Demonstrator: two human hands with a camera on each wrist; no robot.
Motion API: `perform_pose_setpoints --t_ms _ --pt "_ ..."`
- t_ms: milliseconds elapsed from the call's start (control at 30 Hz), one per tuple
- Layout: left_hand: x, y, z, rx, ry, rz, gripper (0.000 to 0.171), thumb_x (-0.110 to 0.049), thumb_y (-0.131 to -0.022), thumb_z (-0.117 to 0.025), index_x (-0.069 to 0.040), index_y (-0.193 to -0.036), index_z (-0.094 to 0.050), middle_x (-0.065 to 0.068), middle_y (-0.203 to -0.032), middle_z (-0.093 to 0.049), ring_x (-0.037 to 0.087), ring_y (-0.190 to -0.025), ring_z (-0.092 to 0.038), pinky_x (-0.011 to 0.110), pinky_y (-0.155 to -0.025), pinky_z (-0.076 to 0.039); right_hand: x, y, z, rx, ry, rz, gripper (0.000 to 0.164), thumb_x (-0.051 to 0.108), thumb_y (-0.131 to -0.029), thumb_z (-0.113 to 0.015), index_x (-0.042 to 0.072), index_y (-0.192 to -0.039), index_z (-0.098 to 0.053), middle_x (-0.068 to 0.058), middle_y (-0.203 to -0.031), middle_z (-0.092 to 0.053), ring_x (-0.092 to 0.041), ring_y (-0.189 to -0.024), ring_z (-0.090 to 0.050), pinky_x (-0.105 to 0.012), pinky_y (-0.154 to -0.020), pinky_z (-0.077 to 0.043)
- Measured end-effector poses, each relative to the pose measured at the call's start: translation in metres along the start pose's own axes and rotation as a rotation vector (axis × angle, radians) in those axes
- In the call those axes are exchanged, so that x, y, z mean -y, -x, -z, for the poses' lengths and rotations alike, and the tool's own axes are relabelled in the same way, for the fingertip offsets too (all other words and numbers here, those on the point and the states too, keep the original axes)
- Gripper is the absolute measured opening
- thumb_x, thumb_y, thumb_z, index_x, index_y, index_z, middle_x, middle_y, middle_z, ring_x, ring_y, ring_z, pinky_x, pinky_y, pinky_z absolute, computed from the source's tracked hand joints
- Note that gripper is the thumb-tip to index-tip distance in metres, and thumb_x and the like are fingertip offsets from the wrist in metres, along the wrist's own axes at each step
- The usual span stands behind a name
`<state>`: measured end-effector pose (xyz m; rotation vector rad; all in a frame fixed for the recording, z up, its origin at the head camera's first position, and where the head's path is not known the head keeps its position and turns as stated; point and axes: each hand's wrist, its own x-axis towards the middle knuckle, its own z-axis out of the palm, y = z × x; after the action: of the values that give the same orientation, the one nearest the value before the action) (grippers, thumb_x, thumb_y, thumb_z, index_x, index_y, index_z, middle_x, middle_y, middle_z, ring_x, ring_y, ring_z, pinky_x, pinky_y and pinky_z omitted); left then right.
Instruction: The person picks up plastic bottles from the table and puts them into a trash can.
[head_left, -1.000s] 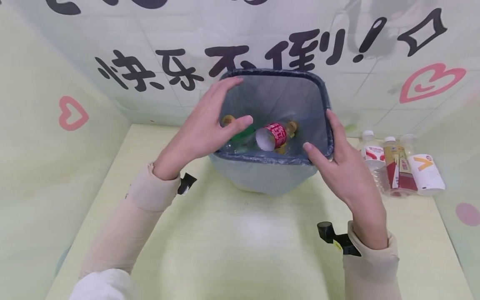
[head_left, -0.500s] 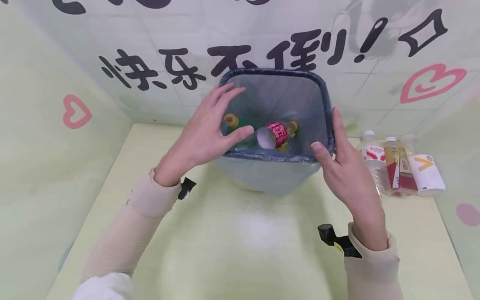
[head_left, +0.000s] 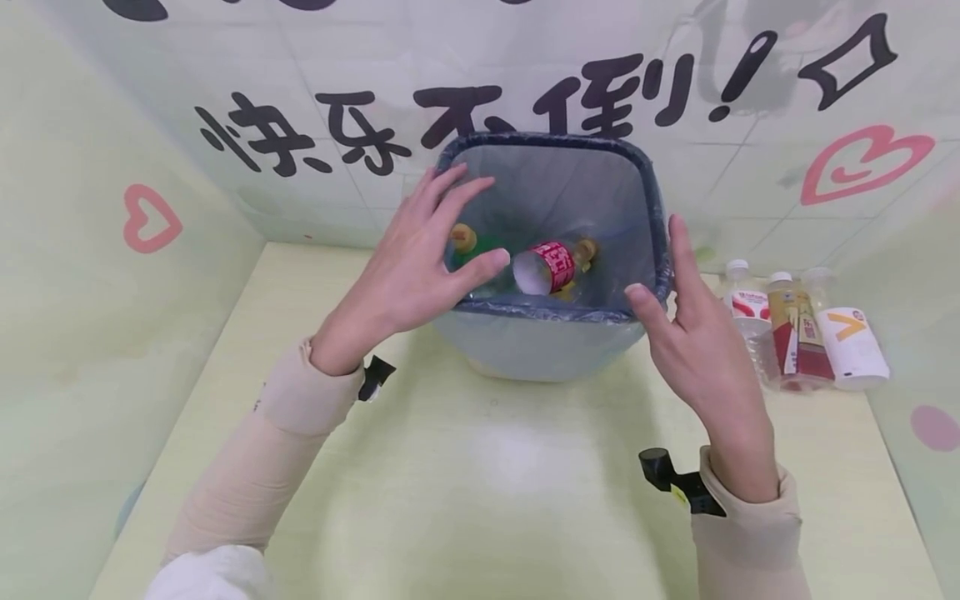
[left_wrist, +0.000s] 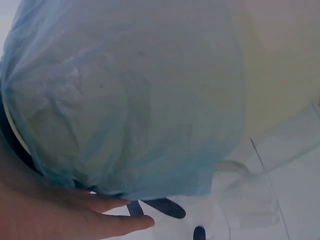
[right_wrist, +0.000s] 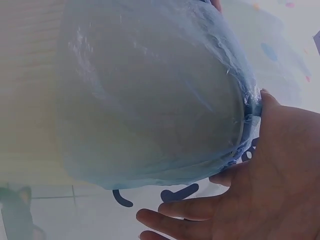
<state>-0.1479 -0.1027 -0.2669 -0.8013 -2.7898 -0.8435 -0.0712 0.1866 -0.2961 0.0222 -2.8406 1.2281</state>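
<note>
A trash bin [head_left: 540,313] lined with a thin blue bag stands against the back wall, its mouth tipped toward the head camera. My left hand [head_left: 408,267] is at its left side, with thumb reaching over the rim and fingers extended. At the opposite side is my right hand [head_left: 697,337]: thumb close at the rim, fingers stretched along the outside. Inside lie a red-labelled bottle [head_left: 555,265] and a bottle with a yellow cap [head_left: 463,239]. Both wrist views show the bag liner [left_wrist: 150,100] over the outer wall, with straight fingers [right_wrist: 185,227] beside it in the right one.
Right of the bin, a clear bottle [head_left: 748,312], a brown-and-red labelled bottle [head_left: 799,337] and a white-labelled bottle [head_left: 851,342] lie side by side on the pale table [head_left: 487,492]. A printed wall sheet [head_left: 360,50] with black characters rises right behind the bin.
The bin has shifted slightly to the right. My right hand has moved a little right with it, its index finger straighter along the outside; my left hand's fingers have spread.
</note>
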Motion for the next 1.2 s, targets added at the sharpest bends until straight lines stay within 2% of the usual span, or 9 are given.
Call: perform_pose_setpoints --t_ms 167,367,533,1000,1200 --pt "-0.007 -0.003 -0.003 0.006 0.036 0.041 0.077 -0.066 -0.094 -0.048 -0.023 -0.156 -0.032 0.007 -0.165 -0.016 0.032 -0.152 0.0 0.058 -0.118 -0.007 -0.003 0.001 0.002 -0.006 0.008 0.011 0.076 0.063 -0.097 -0.044 0.041 -0.158 -0.003 0.002 -0.164 -0.018 -0.036 -0.144 -0.03 -0.063 -0.108 -0.028" --pt "-0.012 -0.004 -0.005 0.02 -0.067 0.106 0.08 -0.063 -0.091 -0.056 -0.022 -0.155 -0.033 0.007 -0.165 -0.015 0.033 -0.152 0.001 0.062 -0.117 -0.006 -0.008 -0.001 0.005 -0.045 -0.017 0.072 0.082 0.054 -0.097 -0.056 0.033 -0.16 -0.008 0.002 -0.165 -0.017 -0.029 -0.15 -0.019 -0.059 -0.116 -0.018" --pt "-0.013 -0.004 -0.006 0.035 -0.098 0.124 0.082 -0.065 -0.09 -0.056 -0.021 -0.155 -0.033 0.008 -0.165 -0.014 0.032 -0.152 0.001 0.061 -0.118 -0.007 -0.011 0.0 0.006 -0.073 -0.048 0.114 0.084 0.045 -0.095 -0.064 0.028 -0.16 -0.013 0.003 -0.165 -0.014 -0.022 -0.151 -0.012 -0.054 -0.119 -0.012" --pt "-0.013 -0.004 -0.006 0.071 -0.127 0.145 0.083 -0.067 -0.092 -0.051 -0.021 -0.157 -0.028 0.007 -0.166 -0.007 0.03 -0.152 0.005 0.055 -0.12 -0.005 -0.017 0.002 0.013 -0.054 0.002 0.074 0.084 0.049 -0.096 -0.061 0.029 -0.161 -0.011 0.001 -0.166 -0.009 -0.026 -0.152 -0.009 -0.06 -0.117 -0.012" --pt "-0.013 -0.006 -0.007 0.074 -0.123 0.147 0.083 -0.066 -0.092 -0.052 -0.021 -0.157 -0.028 0.007 -0.166 -0.008 0.03 -0.152 0.005 0.052 -0.12 -0.004 -0.028 0.0 0.019 -0.065 0.057 0.068 0.084 0.048 -0.097 -0.059 0.024 -0.161 -0.011 -0.005 -0.166 -0.008 -0.032 -0.151 -0.009 -0.062 -0.117 -0.011"
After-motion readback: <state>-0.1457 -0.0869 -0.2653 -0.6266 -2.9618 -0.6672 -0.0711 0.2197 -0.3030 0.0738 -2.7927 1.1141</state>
